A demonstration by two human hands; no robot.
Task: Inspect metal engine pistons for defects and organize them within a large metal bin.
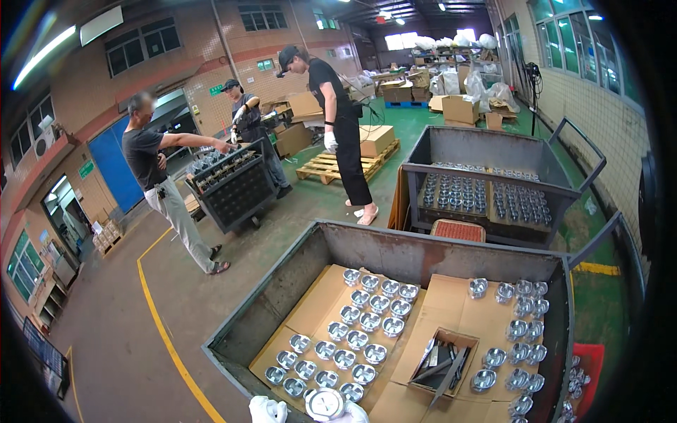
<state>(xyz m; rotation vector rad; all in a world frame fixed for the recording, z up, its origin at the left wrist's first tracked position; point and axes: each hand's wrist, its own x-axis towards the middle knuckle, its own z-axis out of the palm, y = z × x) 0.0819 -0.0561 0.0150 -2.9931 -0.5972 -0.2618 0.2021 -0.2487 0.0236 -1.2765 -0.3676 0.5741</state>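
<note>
At the lower edge, my right hand [352, 413] in a white glove is closed around a silver metal piston [324, 404], its round flat face turned up. My left hand [266, 409], gloved in white too, is just left of the piston and apart from it; the frame edge cuts off most of its fingers. Both hands are at the near wall of a grey metal cart [338, 233]. Inside it, rows of pistons [345, 359] stand on a cardboard sheet [317, 289], with more pistons [520, 352] along the right side.
A small cardboard box [451, 366] with dark strips sits in the cart. Beyond stands a second cart [486, 141] of pistons, and a red bin [587, 374] is at right. Three people stand ahead, two at a dark cart [236, 187], one near a wooden pallet [328, 163].
</note>
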